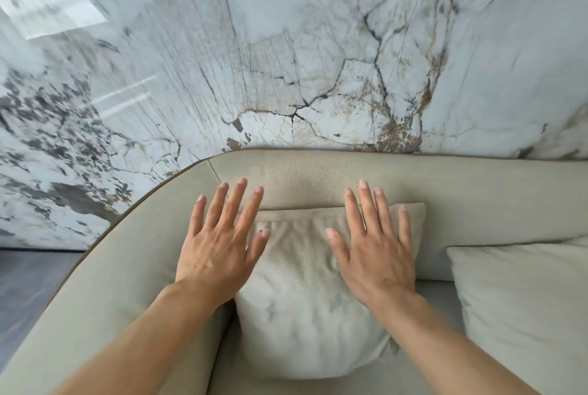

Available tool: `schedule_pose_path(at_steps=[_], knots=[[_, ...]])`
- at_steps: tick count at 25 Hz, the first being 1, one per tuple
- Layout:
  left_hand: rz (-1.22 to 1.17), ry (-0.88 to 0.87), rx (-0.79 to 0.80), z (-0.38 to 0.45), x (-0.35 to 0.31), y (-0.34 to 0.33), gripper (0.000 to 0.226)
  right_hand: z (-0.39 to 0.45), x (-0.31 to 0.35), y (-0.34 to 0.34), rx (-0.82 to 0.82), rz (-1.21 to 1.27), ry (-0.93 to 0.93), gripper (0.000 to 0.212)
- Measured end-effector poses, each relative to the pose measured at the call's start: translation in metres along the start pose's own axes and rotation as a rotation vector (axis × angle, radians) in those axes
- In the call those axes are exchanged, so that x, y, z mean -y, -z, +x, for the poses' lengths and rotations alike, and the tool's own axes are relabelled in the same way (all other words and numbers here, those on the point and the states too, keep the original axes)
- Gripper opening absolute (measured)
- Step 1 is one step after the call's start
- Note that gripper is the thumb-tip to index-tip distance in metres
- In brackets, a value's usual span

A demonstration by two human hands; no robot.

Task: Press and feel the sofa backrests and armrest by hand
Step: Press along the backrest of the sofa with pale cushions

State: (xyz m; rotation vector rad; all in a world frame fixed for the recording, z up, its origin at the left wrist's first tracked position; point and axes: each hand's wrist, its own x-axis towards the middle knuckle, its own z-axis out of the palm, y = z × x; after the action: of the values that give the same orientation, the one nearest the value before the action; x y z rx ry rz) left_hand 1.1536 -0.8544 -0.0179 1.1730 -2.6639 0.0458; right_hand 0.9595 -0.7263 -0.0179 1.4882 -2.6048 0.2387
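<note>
Rising behind the sofa backrest (318, 178), a polished marble wall (286, 44) is seen, pale grey-white with dark veins, rust-brown cracks and speckled black patches; soft window reflections are carried on its glossy face. Left of the backrest, below the wall, a strip of dark grey floor (28, 283) is visible.

The backrest itself is upholstered in beige, fine-grained leather-like material, its top edge rounded and trimmed with a darker brown piping. It is curved down and forward at its left end into the armrest (105, 273), which is covered in the same pebbled material. A stitched seam is seen crossing the backrest near that curve.

Against the front of the backrest a plump square cushion (302, 299) is leaned, in a matching cream textured fabric with a flat seamed border and soft dimples. To the right of it, also against the backrest, part of a second cushion (525, 315) is shown, smoother and paler.

The left hand (219, 248) is laid flat where the backrest meets the cushion's left edge, its grip spread wide, fingers fanned. The right hand (375, 254) is laid flat on the cushion's upper right part, fingers likewise spread, the fingertips reaching onto the backrest. Nothing is pinched by either.
</note>
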Motion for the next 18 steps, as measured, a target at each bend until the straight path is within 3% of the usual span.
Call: schedule_pose_path(at_steps=[11, 18], knots=[[-0.099, -0.062, -0.021, -0.103, 0.085, 0.16, 0.066, -0.109, 0.115, 0.149, -0.074, -0.012, -0.172, 0.07], [-0.12, -0.081, -0.009, -0.126, 0.079, 0.221, 0.066, -0.153, 0.132, 0.212, -0.175, 0.053, -0.277, 0.07]])
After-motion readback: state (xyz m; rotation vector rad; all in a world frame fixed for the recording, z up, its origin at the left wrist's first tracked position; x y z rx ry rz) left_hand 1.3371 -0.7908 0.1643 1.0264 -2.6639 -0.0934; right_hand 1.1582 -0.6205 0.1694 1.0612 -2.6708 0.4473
